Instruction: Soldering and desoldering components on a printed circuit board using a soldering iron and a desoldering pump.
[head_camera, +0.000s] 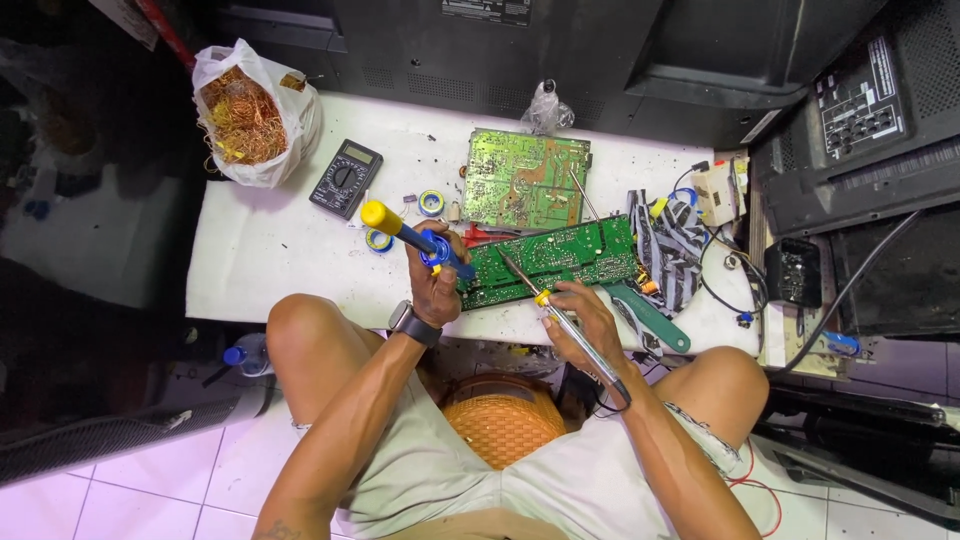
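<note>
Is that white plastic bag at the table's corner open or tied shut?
Open. The white plastic bag gapes at its top, showing tangled copper wire inside.

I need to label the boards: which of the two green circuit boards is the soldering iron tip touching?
The long green circuit board nearest the person; the squarer green circuit board lies untouched farther back.

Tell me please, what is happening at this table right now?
A seated person works on a green circuit board at the edge of a white table. The left hand holds a blue and yellow pump tool at the board's left end. The right hand holds a soldering iron, its tip on the board. A second board, a multimeter and a bag of copper wire lie behind.
</note>
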